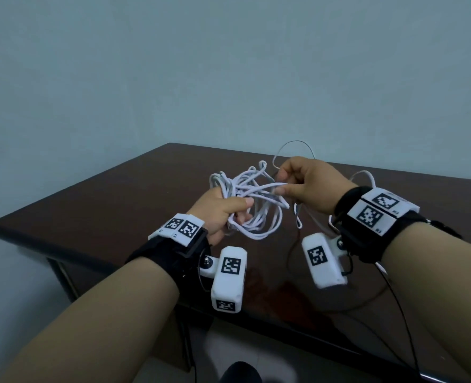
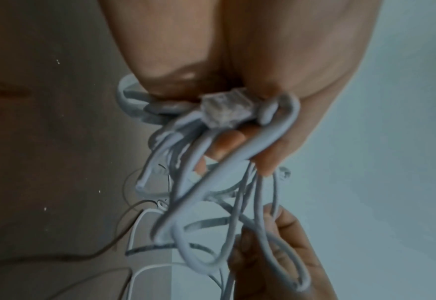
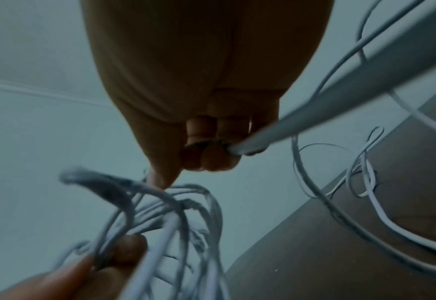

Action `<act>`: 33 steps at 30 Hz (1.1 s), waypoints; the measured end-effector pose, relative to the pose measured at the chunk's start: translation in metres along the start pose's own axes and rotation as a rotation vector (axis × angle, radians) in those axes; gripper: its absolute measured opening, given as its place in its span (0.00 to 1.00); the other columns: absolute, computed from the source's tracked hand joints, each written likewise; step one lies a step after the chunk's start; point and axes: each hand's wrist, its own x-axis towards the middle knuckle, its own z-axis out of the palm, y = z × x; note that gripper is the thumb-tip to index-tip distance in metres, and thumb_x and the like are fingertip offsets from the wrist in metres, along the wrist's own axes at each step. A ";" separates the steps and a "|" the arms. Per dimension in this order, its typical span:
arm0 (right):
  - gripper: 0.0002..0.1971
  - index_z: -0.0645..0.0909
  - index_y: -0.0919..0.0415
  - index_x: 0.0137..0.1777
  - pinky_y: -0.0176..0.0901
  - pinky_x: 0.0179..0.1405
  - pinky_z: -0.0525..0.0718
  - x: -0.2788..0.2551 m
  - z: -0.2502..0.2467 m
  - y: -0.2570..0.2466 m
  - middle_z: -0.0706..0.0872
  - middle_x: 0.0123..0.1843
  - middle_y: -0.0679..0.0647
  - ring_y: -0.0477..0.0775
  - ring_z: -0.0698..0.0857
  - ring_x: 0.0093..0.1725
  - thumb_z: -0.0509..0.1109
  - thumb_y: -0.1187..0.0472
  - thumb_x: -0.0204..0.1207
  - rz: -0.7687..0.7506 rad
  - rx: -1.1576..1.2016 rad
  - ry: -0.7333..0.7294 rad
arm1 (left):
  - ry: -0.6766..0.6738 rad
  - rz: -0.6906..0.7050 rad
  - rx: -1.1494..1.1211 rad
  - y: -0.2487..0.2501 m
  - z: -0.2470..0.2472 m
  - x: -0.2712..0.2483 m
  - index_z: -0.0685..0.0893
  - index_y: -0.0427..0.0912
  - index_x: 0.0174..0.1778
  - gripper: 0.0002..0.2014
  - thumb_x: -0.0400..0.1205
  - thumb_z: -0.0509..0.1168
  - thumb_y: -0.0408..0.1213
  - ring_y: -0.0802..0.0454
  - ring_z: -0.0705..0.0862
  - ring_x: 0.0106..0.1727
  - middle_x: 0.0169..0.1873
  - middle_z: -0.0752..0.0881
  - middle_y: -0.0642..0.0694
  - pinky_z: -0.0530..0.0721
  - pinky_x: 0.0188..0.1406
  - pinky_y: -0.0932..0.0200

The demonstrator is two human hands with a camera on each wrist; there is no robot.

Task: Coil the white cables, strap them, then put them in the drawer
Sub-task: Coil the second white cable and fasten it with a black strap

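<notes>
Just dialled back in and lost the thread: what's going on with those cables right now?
A person is partway through coiling. The left hand grips a loose bundle of white cable loops, held up above the dark wooden table. The right hand pinches one strand running across from the bundle. More slack cable trails onto the table at the right. The loops are untidy, no strap is visible on them, and no drawer shows in these views.

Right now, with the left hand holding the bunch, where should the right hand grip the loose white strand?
Grip the loose strand close beside the right hand, coming from above; it trails slack over the table, clear of the tangled bunch.
</notes>
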 end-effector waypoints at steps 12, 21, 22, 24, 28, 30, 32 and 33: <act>0.15 0.74 0.54 0.35 0.38 0.29 0.75 0.001 0.008 0.010 0.83 0.27 0.49 0.45 0.82 0.21 0.62 0.46 0.80 0.171 -0.190 0.043 | -0.166 -0.115 -0.324 0.010 0.000 -0.009 0.82 0.35 0.34 0.12 0.81 0.57 0.26 0.56 0.73 0.14 0.11 0.69 0.50 0.87 0.32 0.57; 0.08 0.78 0.50 0.40 0.22 0.26 0.73 -0.014 0.012 0.012 0.83 0.26 0.43 0.35 0.80 0.25 0.67 0.49 0.77 0.131 -0.227 -0.324 | 0.406 -0.013 -0.646 0.010 -0.022 0.015 0.75 0.40 0.31 0.13 0.84 0.59 0.31 0.57 0.71 0.14 0.12 0.71 0.52 0.78 0.27 0.63; 0.08 0.78 0.49 0.39 0.23 0.28 0.74 -0.015 0.014 0.013 0.83 0.26 0.43 0.34 0.79 0.24 0.66 0.50 0.78 0.136 -0.248 -0.367 | 0.450 -0.014 -0.617 0.011 -0.025 0.016 0.73 0.41 0.29 0.15 0.83 0.59 0.31 0.56 0.72 0.14 0.13 0.72 0.52 0.79 0.28 0.62; 0.09 0.76 0.49 0.37 0.31 0.38 0.76 -0.014 0.018 0.015 0.80 0.28 0.44 0.39 0.80 0.29 0.65 0.54 0.79 0.136 -0.319 -0.348 | 0.536 -0.032 -0.495 0.009 -0.028 0.018 0.71 0.40 0.25 0.18 0.83 0.61 0.33 0.51 0.76 0.18 0.15 0.75 0.49 0.78 0.30 0.58; 0.11 0.70 0.51 0.36 0.40 0.36 0.71 -0.014 0.019 0.008 0.75 0.34 0.47 0.50 0.76 0.39 0.60 0.55 0.82 0.121 -0.424 -0.301 | 0.627 -0.033 -0.231 0.001 -0.034 0.023 0.79 0.40 0.26 0.19 0.83 0.64 0.45 0.50 0.81 0.25 0.22 0.84 0.48 0.80 0.29 0.58; 0.09 0.70 0.55 0.41 0.42 0.39 0.70 -0.015 0.020 -0.002 0.74 0.36 0.50 0.53 0.76 0.42 0.58 0.56 0.83 0.111 -0.484 -0.381 | 0.625 -0.023 -0.205 -0.002 -0.036 0.023 0.83 0.43 0.24 0.21 0.83 0.64 0.46 0.50 0.82 0.30 0.19 0.84 0.54 0.82 0.39 0.54; 0.07 0.70 0.58 0.46 0.42 0.45 0.70 -0.017 0.024 -0.014 0.76 0.42 0.53 0.54 0.75 0.45 0.56 0.56 0.84 0.089 -0.556 -0.467 | 0.624 -0.015 -0.169 -0.003 -0.032 0.020 0.86 0.45 0.20 0.23 0.82 0.65 0.46 0.49 0.84 0.32 0.20 0.86 0.54 0.84 0.45 0.49; 0.07 0.71 0.58 0.47 0.42 0.46 0.70 -0.018 0.027 -0.019 0.76 0.44 0.54 0.54 0.75 0.46 0.56 0.57 0.84 0.074 -0.580 -0.500 | 0.631 -0.001 -0.162 -0.002 -0.027 0.018 0.87 0.45 0.22 0.20 0.81 0.66 0.45 0.49 0.85 0.32 0.21 0.86 0.53 0.85 0.45 0.49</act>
